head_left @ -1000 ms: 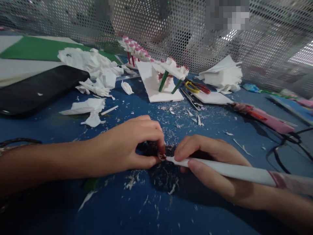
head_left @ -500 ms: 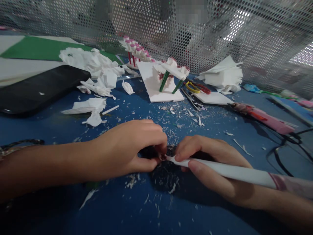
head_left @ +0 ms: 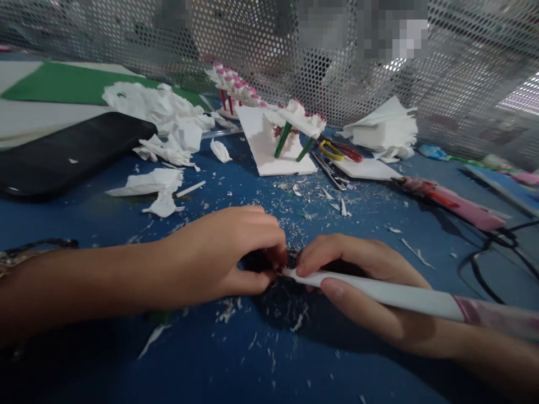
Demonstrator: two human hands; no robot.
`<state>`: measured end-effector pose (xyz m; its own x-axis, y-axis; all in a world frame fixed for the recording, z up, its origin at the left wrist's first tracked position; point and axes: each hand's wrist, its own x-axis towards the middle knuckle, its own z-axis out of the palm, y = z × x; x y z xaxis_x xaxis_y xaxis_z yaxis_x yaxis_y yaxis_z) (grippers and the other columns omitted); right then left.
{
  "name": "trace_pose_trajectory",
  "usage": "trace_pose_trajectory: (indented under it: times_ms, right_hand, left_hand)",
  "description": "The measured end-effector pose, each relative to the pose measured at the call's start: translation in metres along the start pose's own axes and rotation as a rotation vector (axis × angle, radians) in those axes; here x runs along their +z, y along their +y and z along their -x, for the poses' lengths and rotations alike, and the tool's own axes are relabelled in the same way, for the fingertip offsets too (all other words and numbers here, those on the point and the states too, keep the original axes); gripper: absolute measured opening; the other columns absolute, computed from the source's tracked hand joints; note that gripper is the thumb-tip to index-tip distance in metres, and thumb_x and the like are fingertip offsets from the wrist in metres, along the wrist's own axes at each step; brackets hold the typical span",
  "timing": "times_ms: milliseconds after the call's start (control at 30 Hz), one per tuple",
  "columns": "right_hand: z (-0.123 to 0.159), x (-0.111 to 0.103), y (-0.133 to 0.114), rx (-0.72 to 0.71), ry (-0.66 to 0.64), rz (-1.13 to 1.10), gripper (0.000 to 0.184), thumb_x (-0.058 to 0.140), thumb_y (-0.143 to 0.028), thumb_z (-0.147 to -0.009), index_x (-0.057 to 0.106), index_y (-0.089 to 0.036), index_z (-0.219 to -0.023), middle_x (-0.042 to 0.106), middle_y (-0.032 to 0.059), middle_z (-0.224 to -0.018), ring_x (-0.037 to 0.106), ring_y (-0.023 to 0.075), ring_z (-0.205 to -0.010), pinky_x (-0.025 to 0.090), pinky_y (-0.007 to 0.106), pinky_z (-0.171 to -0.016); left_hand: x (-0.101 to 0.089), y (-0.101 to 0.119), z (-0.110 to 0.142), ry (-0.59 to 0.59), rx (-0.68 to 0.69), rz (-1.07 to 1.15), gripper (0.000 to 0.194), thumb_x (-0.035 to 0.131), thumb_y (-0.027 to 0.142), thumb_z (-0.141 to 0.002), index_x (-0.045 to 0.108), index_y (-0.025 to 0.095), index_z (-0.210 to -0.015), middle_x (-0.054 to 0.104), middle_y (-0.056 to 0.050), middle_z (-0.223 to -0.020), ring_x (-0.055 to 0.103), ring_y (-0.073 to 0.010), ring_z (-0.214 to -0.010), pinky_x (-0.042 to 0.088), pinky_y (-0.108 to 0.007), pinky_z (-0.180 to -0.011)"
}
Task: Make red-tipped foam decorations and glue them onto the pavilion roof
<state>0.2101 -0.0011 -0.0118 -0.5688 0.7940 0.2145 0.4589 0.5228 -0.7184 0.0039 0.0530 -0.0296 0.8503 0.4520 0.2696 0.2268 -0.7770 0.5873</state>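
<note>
One piece (head_left: 278, 270), left grip (head_left: 231, 252); white tool (head_left: 396, 296), right grip (head_left: 370, 264).

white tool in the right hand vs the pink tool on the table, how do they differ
The white tool is gripped in the right hand, while the pink tool lies on the blue table. The white tool has a smooth, pale barrel with a pinkish section behind it; the pink tool looks rougher, with a red strip along it. Both are long and narrow.
</note>
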Motion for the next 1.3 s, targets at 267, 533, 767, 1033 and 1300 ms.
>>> trace_pose_trajectory:
  times_ms: [267,533,767,1033,1300]
  right_hand:
    - [0.0019,-0.0003,0.0004,-0.005,0.016,0.019,0.011,0.048,-0.017,-0.083,0.058,-0.02,-0.087,0.067,0.0014,-0.076,0.062,0.0111,-0.068,0.045,0.019,-0.055]
    - [0.0014,-0.0006,-0.0005,-0.008,-0.001,0.051,0.012,0.047,-0.015,-0.082,0.057,-0.019,-0.085,0.066,0.0005,-0.075,0.062,0.0105,-0.067,0.045,0.02,-0.057]
    - [0.0014,-0.0008,0.0017,-0.07,0.031,0.078,0.012,0.047,-0.012,-0.08,0.056,-0.019,-0.083,0.065,-0.0006,-0.074,0.061,0.0087,-0.066,0.045,0.019,-0.059]
    - [0.0019,0.0002,-0.0013,-0.062,0.033,0.078,0.013,0.047,-0.011,-0.078,0.057,-0.019,-0.081,0.065,0.0,-0.073,0.061,0.0092,-0.064,0.046,0.02,-0.059]
    - [0.0,-0.003,-0.0046,-0.058,-0.005,0.121,0.013,0.046,-0.01,-0.077,0.057,-0.017,-0.08,0.067,0.0029,-0.073,0.063,0.0104,-0.067,0.047,0.02,-0.06]
  left_hand:
    - [-0.0001,-0.0023,-0.0002,0.004,0.007,0.016,0.012,0.054,0.007,-0.075,0.058,0.018,-0.076,0.059,0.003,-0.075,0.052,-0.0123,-0.075,0.036,-0.022,-0.071]
    - [-0.0009,-0.0034,-0.0013,-0.007,0.004,0.028,0.013,0.055,0.007,-0.076,0.06,0.018,-0.078,0.06,0.002,-0.076,0.052,-0.0123,-0.077,0.038,-0.02,-0.069]
    - [-0.0015,-0.0023,-0.0006,0.012,-0.064,0.044,0.012,0.056,0.011,-0.076,0.064,0.02,-0.078,0.055,0.001,-0.083,0.053,-0.0099,-0.071,0.039,-0.018,-0.061]
    - [-0.0033,-0.0005,-0.0012,-0.002,-0.081,0.046,0.011,0.058,0.009,-0.076,0.063,0.018,-0.077,0.055,0.003,-0.079,0.053,-0.0091,-0.073,0.039,-0.016,-0.064]
    - [-0.0012,-0.0034,-0.0006,0.008,-0.037,0.048,0.01,0.056,0.01,-0.077,0.062,0.018,-0.078,0.056,0.001,-0.077,0.053,-0.0109,-0.074,0.039,-0.018,-0.063]
